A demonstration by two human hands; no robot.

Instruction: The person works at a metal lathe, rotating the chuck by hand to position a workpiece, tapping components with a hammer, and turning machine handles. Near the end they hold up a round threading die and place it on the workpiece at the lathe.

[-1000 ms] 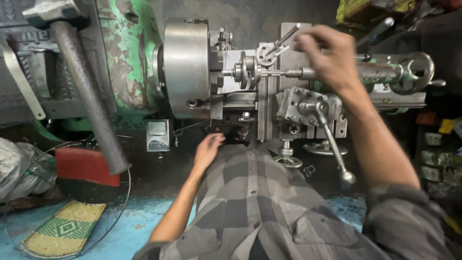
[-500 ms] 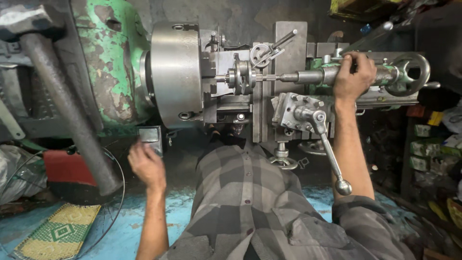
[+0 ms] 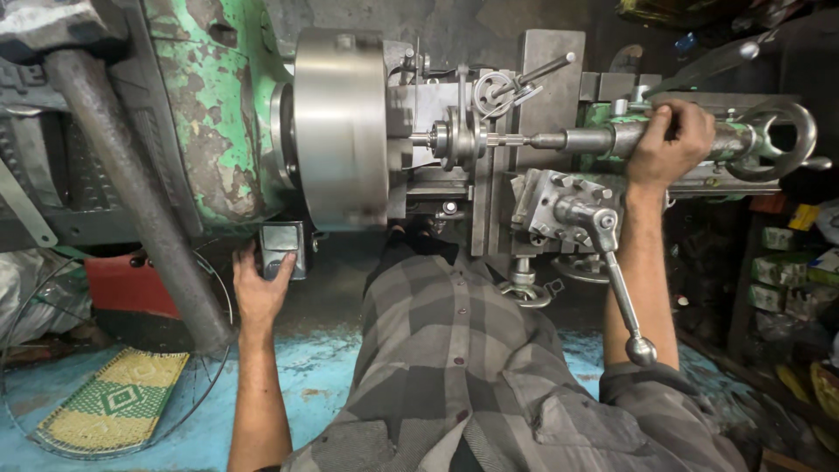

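Cluttered, dim workshop, worn green lathe (image 3: 210,131) filling the view over a blue-painted floor (image 3: 306,385). My right hand (image 3: 669,140) sits on the tailstock barrel (image 3: 612,138), fingers wrapped tight around it, just left of the tailstock handwheel (image 3: 773,140). A slim tool on the barrel's nose points at the small round workpiece (image 3: 447,140) held in the big steel chuck (image 3: 341,127). My left hand (image 3: 262,284) is down at the small grey switch box (image 3: 284,247) under the headstock, fingers spread against its face and side, thumb beside it. I'd judge a steady grip on the barrel and sleeves well away from the chuck matter most here. Tool post (image 3: 564,205) with its long ball-ended lever (image 3: 622,297) hangs between my arms. Containers: small boxes on a shelf (image 3: 791,271) far right; contents not readable. A woven green-yellow mat (image 3: 109,398) lies bottom left.
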